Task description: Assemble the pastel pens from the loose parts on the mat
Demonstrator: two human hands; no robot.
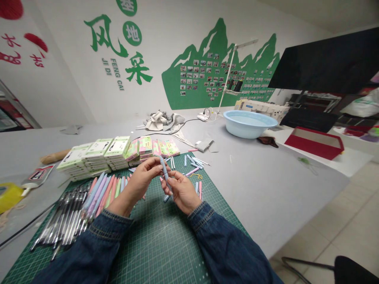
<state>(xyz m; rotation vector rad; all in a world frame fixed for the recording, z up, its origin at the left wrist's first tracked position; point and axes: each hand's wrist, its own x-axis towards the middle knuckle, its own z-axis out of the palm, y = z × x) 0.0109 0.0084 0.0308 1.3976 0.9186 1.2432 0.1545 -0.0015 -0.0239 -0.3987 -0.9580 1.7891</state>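
Note:
Between both hands, above the green cutting mat [166, 236], a light blue pen [164, 170] is held tilted. My left hand [145, 175] pinches its upper part, while my right hand [182, 189] grips the lower part with thumb and fingers. Behind and below the hands lie blue, pink and purple pen parts [192, 171] and a few white sticks. To the left of my left arm, a row of pastel pens [102, 191] lies beside a pile of clear pens with black ends [63, 215]. The pen's lower tip is partly hidden by my fingers.
Stacked white-and-green boxes [97, 152] and pink-green boxes [146, 146] stand behind the mat. A glue tube [38, 175] and yellow tape [10, 195] lie at left. Further back are crumpled cloth [161, 120], a blue basin [250, 124] and a red box [314, 144].

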